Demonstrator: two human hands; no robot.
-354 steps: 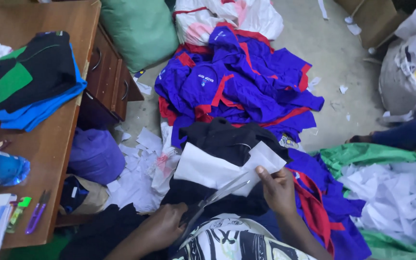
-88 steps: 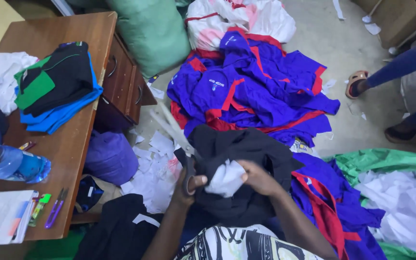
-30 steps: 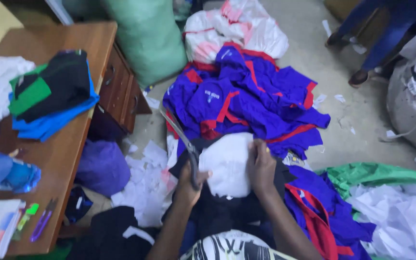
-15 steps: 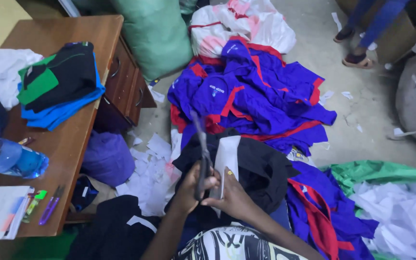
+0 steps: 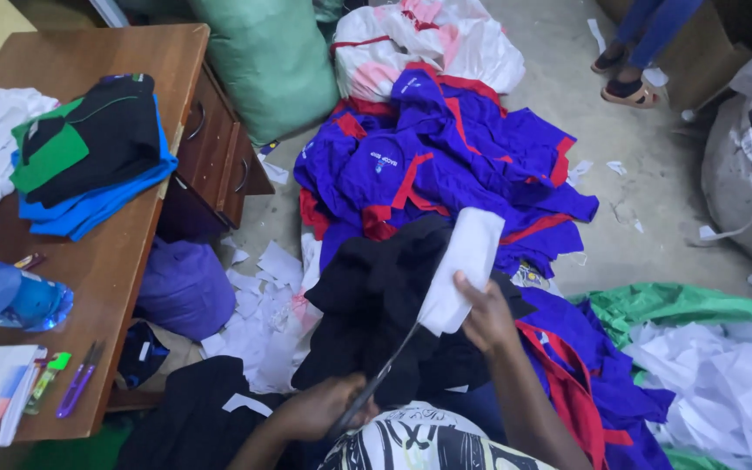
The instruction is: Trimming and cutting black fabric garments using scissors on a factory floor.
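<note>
My right hand (image 5: 483, 313) grips the lower end of a white fabric piece (image 5: 463, 265) and holds it up over a black garment (image 5: 385, 296) on my lap. My left hand (image 5: 324, 407) is closed around the handles of scissors (image 5: 385, 376), whose blades slant up toward the bottom of the white piece. The black garment drapes down in front of me and hides part of the scissors.
A pile of blue and red garments (image 5: 446, 165) lies on the floor ahead. White scraps (image 5: 263, 305) litter the floor at left. A wooden desk (image 5: 115, 252) at left carries folded clothes (image 5: 89, 157), a water bottle (image 5: 10, 300) and pens. Someone's feet (image 5: 624, 78) stand at top right.
The white piece has been lifted and turned to the right by my right hand. My left hand with the scissors has dropped lower, toward my lap.
</note>
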